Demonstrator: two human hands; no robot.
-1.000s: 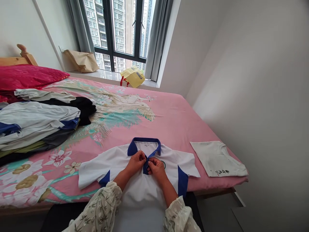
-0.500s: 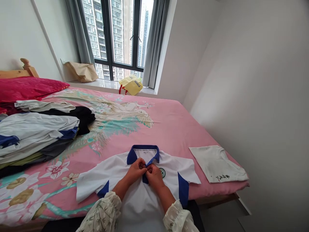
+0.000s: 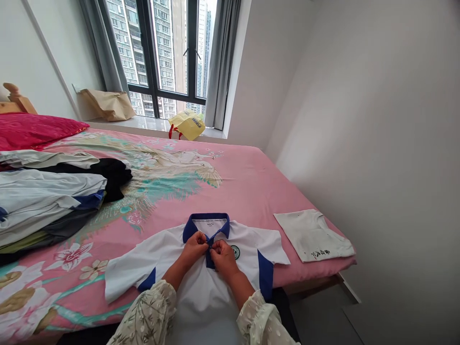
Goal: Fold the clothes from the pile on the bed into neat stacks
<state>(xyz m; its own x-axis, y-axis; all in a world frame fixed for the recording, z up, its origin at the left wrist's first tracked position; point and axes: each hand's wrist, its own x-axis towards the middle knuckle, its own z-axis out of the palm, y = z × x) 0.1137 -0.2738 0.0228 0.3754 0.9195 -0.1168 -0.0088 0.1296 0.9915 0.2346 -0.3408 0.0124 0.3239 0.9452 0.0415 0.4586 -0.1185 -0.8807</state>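
Pink bedspread (image 3: pixel 251 182) supports a white polo shirt (image 3: pixel 163 249) spread flat, front up, directly under both hands, so that left hand (image 3: pixel 194 243) and right hand (image 3: pixel 223 253), each pinched closed on the blue placket (image 3: pixel 209 259) just below the collar (image 3: pixel 206 218), bear against a steady surface.

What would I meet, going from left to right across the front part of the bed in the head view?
Pile of clothes → left hand → right hand, both pinching the white polo shirt below its collar → folded white shirt.
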